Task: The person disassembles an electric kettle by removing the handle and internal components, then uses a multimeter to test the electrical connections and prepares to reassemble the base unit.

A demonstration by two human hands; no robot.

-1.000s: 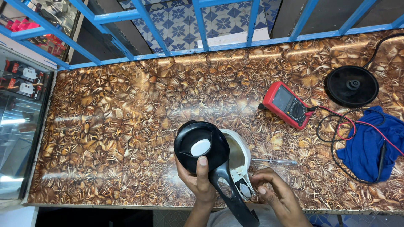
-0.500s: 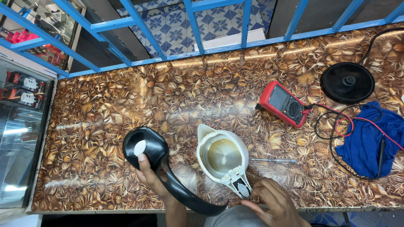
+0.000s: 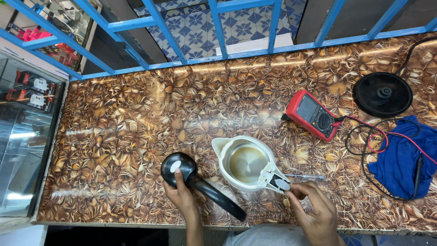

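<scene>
The worktop is taken up near its front edge by a white kettle, open at the top, with a black lid laid just left of it. The lid is gripped by the left hand, fingers closed around it. The kettle's rear bracket is pinched by the right hand. A multimeter, a black base and a blue cloth are seen toward the right edge.

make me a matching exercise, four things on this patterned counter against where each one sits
Things:
1. white plastic kettle body
2. red multimeter
3. blue cloth
4. black lid with handle

Places:
A. far right edge
B. under the left hand
C. middle, touched by the right hand
D. beside the round black base

Pairs: 1-C, 2-D, 3-A, 4-B
</scene>
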